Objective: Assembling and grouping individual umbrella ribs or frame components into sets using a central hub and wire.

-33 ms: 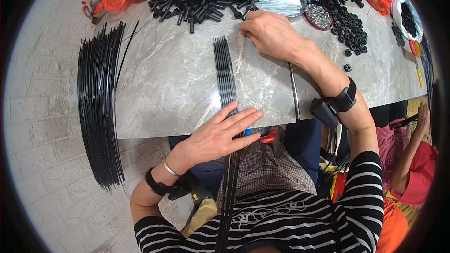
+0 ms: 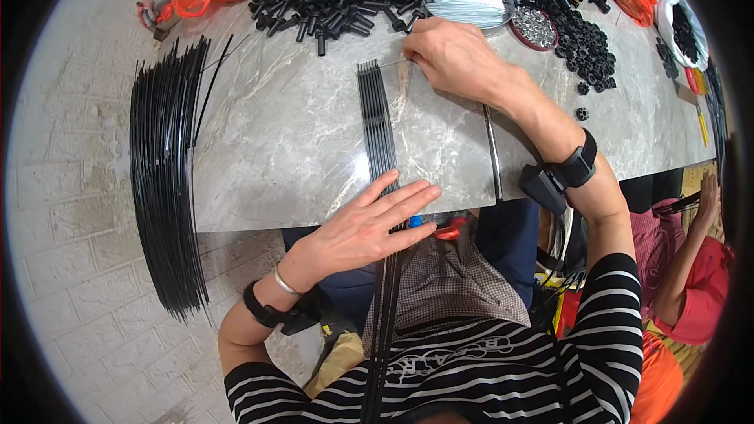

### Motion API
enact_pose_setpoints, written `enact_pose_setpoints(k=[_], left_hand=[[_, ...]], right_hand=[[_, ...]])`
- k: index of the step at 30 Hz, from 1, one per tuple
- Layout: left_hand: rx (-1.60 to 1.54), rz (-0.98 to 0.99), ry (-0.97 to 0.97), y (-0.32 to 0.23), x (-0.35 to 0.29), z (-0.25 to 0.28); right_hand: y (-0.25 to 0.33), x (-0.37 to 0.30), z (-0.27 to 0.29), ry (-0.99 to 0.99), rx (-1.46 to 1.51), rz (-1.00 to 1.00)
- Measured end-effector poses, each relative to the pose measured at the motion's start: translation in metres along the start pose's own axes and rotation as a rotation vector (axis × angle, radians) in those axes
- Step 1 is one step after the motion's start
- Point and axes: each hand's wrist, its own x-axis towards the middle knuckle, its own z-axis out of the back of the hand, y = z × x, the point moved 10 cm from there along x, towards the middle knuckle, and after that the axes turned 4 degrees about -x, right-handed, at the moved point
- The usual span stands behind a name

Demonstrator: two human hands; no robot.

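Observation:
A row of thin black rods (image 2: 377, 122) lies side by side on the grey marbled table, running over its front edge toward my lap. My left hand (image 2: 357, 228) rests flat across the rods at that edge, fingers stretched out and holding nothing. Beyond it, to the right of the rods' far ends, my right hand (image 2: 459, 63) is closed in a pinch. From its fingertips a thin metal wire (image 2: 395, 63) reaches left to the rod ends; whether it enters one is too small to tell.
A thick bundle of black rods (image 2: 165, 180) lies at the left. Black plastic parts (image 2: 338, 0) heap along the back, beside a dish of silvery wires (image 2: 470, 6), a bowl of small metal pieces (image 2: 534, 29) and black caps (image 2: 587, 51). Another person's arm (image 2: 687, 259) shows far right.

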Motion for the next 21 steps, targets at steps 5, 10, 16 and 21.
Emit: enact_pose_setpoints(k=[5,10,16,21], left_hand=[[-0.008,0.003,-0.003,0.001,-0.001,-0.002],[-0.012,0.009,0.004,0.001,-0.001,-0.001],[0.000,0.005,0.004,0.001,0.000,-0.002],[-0.001,0.006,-0.008,0.001,0.000,-0.001]], right_hand=[[0.004,-0.001,0.004,-0.062,-0.048,0.009],[-0.004,-0.001,-0.002,-0.035,0.050,-0.070],[-0.003,0.000,-0.006,-0.019,0.041,-0.057],[-0.009,-0.002,-0.006,0.000,0.061,-0.103]])
